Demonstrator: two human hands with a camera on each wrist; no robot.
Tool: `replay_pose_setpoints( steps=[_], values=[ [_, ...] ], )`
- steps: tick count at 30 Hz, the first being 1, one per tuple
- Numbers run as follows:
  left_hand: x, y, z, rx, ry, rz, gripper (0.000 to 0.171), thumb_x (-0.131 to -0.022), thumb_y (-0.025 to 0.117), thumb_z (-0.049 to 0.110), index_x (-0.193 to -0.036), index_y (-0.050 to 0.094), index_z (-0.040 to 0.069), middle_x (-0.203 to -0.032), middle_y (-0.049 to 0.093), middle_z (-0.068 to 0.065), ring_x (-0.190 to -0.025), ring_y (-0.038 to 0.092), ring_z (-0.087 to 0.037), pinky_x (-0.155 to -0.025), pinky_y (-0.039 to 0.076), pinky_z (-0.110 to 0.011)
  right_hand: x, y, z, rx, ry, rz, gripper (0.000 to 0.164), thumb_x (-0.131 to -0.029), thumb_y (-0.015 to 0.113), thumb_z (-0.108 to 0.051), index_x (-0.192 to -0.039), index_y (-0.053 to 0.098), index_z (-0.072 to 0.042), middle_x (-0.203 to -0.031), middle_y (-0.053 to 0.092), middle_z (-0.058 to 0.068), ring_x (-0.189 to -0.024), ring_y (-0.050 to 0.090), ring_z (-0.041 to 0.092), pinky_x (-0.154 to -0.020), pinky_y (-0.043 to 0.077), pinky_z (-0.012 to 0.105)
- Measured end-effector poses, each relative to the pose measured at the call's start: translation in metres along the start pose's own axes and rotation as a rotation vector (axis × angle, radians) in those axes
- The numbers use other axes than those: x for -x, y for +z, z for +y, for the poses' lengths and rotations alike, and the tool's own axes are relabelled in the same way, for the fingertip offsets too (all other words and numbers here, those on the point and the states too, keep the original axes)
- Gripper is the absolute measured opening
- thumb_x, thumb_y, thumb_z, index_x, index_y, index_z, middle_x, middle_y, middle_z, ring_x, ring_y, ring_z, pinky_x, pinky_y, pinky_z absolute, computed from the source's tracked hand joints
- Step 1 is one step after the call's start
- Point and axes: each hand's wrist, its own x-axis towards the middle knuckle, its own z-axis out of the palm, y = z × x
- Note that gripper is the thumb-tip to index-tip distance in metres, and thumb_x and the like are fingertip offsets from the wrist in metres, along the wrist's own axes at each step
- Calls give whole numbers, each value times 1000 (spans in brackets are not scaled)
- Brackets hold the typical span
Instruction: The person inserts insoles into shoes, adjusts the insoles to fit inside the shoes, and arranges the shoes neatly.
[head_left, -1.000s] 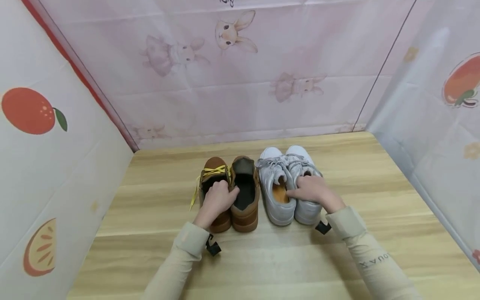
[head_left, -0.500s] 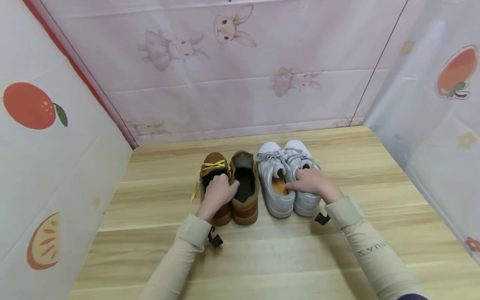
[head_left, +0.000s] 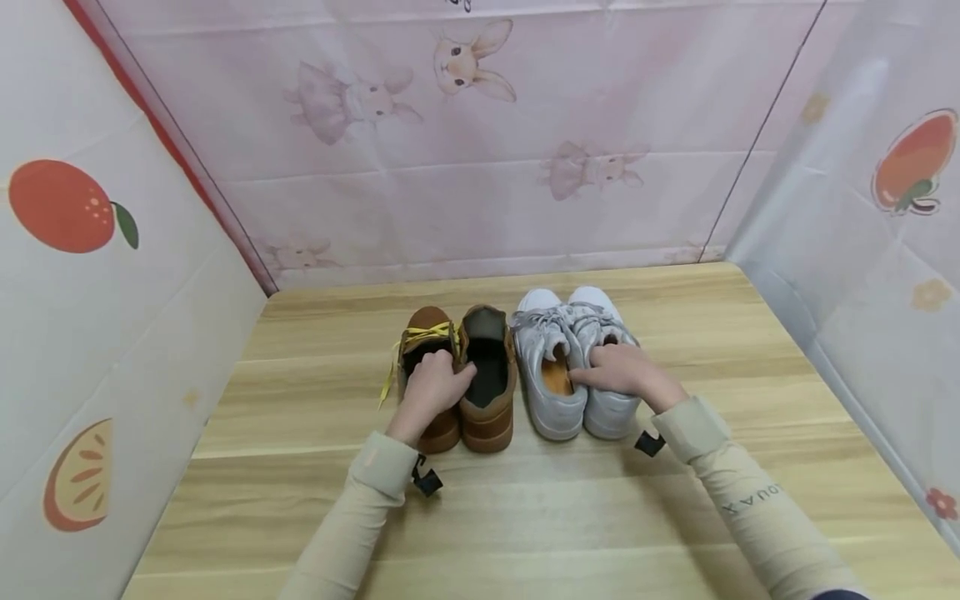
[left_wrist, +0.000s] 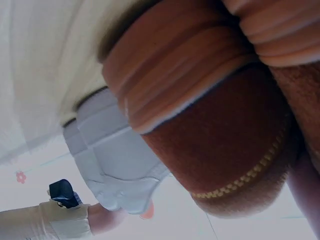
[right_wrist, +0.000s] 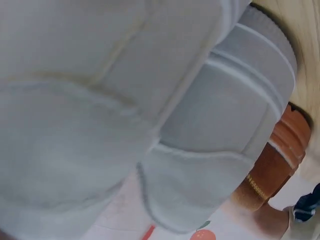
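Observation:
A pair of brown shoes [head_left: 489,427] stands side by side on the wooden tabletop, toes toward the back. The left one has a yellow lace [head_left: 427,333]. My left hand [head_left: 433,387] grips both at their adjoining sides, thumb in the right shoe and fingers in the left. To their right stands a pair of white-grey sneakers [head_left: 558,412] with grey laces. My right hand [head_left: 622,369] holds these likewise, its thumb in the left sneaker and fingers in the right. In the wrist views, brown heels [left_wrist: 215,140] and pale sneaker heels [right_wrist: 220,105] hide most of the fingers.
A pink rabbit-print cloth [head_left: 480,208] hangs behind the wooden tabletop [head_left: 525,517]. Fruit-print cloths close in the left side [head_left: 172,325] and right side [head_left: 847,250]. A small black device [head_left: 427,482] hangs at the left wrist, another [head_left: 649,443] at the right.
The head view shifts slightly. Both hands keep their grip on the shoes and sneakers, which stay in about the same places on the tabletop.

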Motion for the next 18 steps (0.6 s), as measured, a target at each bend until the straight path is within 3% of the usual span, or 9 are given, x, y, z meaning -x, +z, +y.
replay_pose_setpoints(
  steps=[4,11,18],
  values=[
    [3,-1,1,-31,27,23,44,-90,53,44,-62,51,9,-54,44,-5,-45,48,-22,-42,37,-33,3,-3,1,-10,-38,-4,46,-90,51,-49,-58,47,-16,-55,46,-2,-52,44,15,-51,36,31],
    [2,4,1,-32,67,43,47,-91,51,40,-54,45,12,-46,37,-1,-39,45,-20,-39,35,-31,3,4,4,-20,-31,-24,47,-91,48,-50,-58,46,-17,-56,48,-2,-52,46,15,-52,38,30],
    [9,-4,0,-64,110,83,46,-91,51,39,-54,49,12,-47,43,-3,-40,46,-20,-39,36,-31,4,0,-1,-31,-56,41,46,-90,53,-45,-54,43,-18,-51,41,-5,-46,40,12,-48,34,28]
  ],
)
